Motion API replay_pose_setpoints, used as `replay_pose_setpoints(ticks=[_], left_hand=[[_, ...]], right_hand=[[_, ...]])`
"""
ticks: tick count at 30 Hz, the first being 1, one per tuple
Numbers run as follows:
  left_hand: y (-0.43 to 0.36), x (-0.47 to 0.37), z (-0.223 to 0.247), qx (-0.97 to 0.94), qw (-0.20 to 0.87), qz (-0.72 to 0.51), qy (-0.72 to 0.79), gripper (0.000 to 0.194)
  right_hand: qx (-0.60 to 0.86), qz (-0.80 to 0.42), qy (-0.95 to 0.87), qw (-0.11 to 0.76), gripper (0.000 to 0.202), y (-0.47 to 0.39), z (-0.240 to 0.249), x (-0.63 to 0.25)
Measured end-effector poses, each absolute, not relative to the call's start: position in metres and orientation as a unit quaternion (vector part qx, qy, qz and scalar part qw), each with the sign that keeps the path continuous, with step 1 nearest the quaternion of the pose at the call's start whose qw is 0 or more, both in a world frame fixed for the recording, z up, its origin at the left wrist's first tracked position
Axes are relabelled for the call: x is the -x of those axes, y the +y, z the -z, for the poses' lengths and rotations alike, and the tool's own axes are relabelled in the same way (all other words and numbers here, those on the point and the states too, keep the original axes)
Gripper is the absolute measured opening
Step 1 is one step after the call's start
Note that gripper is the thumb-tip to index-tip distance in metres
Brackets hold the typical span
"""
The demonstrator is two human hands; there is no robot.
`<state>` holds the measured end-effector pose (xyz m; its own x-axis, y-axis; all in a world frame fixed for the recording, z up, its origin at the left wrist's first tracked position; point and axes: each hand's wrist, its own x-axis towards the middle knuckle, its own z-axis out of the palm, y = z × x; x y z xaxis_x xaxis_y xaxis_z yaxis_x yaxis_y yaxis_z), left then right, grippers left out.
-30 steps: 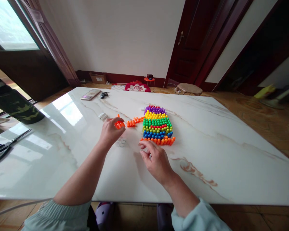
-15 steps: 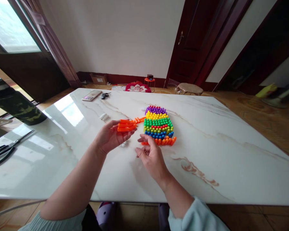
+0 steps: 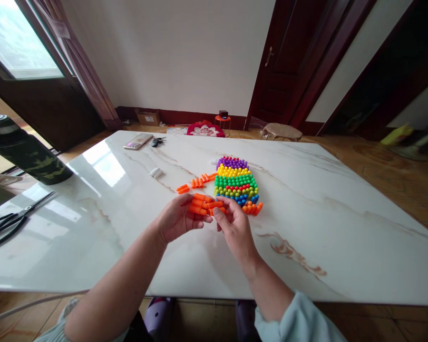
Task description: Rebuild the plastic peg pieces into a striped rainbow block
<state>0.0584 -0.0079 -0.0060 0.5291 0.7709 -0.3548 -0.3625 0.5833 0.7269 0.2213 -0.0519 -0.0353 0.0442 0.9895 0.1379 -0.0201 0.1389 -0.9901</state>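
Several orange plastic pegs point(image 3: 197, 206) rest across the fingers of my left hand point(image 3: 180, 219), which is closed around them. My right hand point(image 3: 237, 232) meets it from the right, its thumb and fingers pinching more orange pegs point(image 3: 215, 207) of the same kind. Just beyond my hands stand packed rows of round-headed pegs point(image 3: 235, 181) in purple, yellow, green, red, blue and orange. Part of the front orange row is hidden behind my right hand. A line of loose orange pegs point(image 3: 198, 183) lies to the left of the rows.
White pieces point(image 3: 156, 172) lie on the marble-patterned table point(image 3: 342, 213). Toward the far left are a phone point(image 3: 138, 141) and keys point(image 3: 157, 141). Black-handled scissors point(image 3: 17, 218) and a camouflage bottle point(image 3: 28, 154) occupy the left side. Beyond the table is a stool point(image 3: 281, 131).
My left hand has moved right and nearer with its orange pegs. My right hand has come up against it and now grips pegs. Loose orange pegs behind show more fully.
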Motion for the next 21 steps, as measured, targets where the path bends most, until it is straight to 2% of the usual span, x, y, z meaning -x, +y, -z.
replay_pose_setpoints(ticks=[7, 12, 17, 21], left_hand=[[-0.014, -0.065, 0.004, -0.341, 0.825, -0.308, 0.328, 0.046], [-0.020, -0.069, 0.002, -0.416, 0.754, -0.320, 0.395, 0.034], [-0.016, -0.069, 0.008, -0.511, 0.617, -0.301, 0.517, 0.034], [-0.012, -0.066, 0.022, -0.617, 0.452, -0.242, 0.597, 0.031]], right_hand=[[0.477, -0.456, -0.481, 0.577, 0.037, -0.051, 0.036, -0.231], [0.473, -0.438, -0.498, 0.580, 0.030, -0.051, 0.032, -0.243], [0.488, -0.358, -0.581, 0.544, 0.020, -0.055, 0.030, -0.264], [0.494, -0.250, -0.708, 0.439, 0.018, -0.056, 0.035, -0.276]])
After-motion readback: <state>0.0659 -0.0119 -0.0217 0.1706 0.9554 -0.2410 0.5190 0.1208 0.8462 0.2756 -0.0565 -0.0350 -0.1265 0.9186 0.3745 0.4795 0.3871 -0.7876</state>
